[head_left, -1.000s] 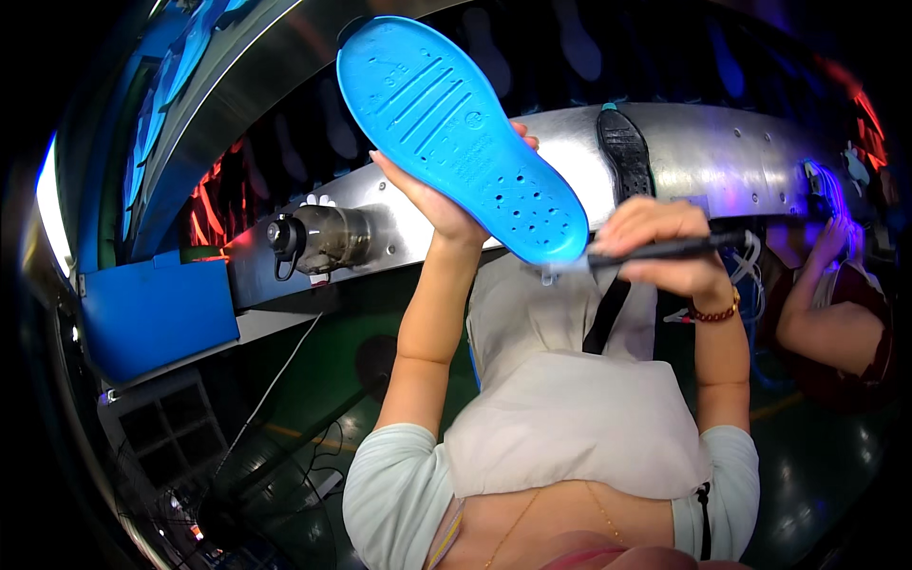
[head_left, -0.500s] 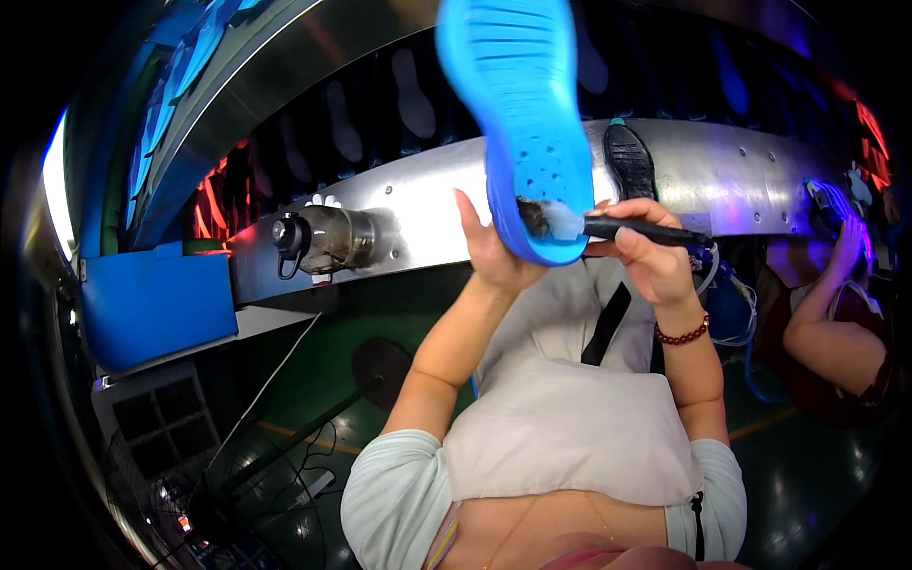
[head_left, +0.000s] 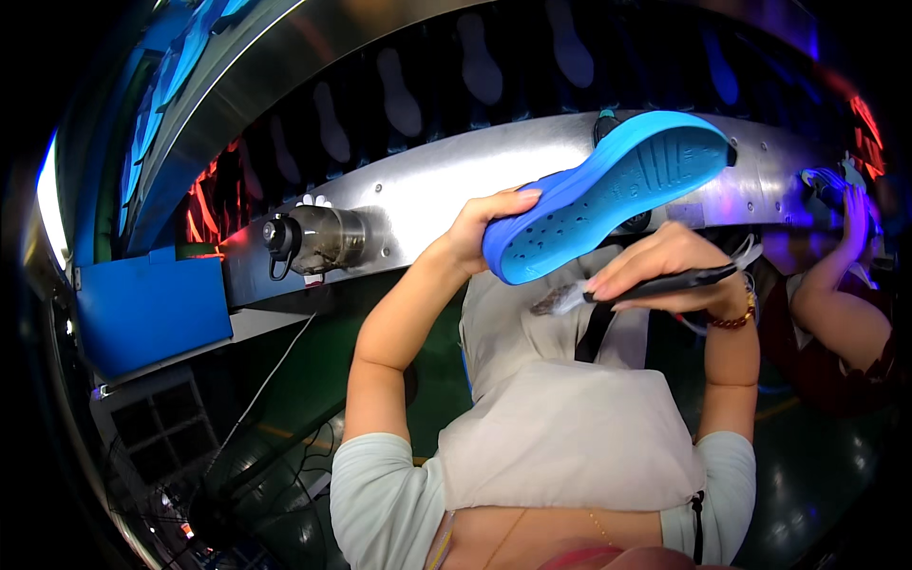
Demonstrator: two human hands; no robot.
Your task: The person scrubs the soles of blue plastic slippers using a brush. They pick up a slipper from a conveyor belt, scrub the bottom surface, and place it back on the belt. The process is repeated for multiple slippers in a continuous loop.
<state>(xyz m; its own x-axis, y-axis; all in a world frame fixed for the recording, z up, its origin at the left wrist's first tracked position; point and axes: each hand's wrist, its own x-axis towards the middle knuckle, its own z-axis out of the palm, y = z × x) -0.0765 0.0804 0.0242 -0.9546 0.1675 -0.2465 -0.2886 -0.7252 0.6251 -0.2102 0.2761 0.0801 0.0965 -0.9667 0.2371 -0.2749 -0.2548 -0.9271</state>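
"Fingers [head_left: 516,201] of the left hand [head_left: 472,228] — what were they doing?"

"Gripping the left end of the blue sole [head_left: 608,199], above the near side of the metal bench [head_left: 427,195]."

"And the right hand [head_left: 670,256]?"

"Its fingers pinched a brush [head_left: 655,284], bristles just nearer than the sole."

"Any writing?"

"Marks inside the sole — too small to read."

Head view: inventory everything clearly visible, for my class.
Perforated shoe sole: one, blue, held at centre
Slim-handled brush: one, black and whitish, below the sole
Curved metal bench: one, silver, behind the sole
Lidded translucent bottle: one, grey-brown, on bench's left part
Flat panel: one, blue, far left
Foot-shaped pieces: several, grey, beyond bench
Co-worker: one, dark red clothing, far right
Cloth apron: one, beige, on wearer
Left hand: one, bare, gripping sole
Right hand: one, bare, gripping brush
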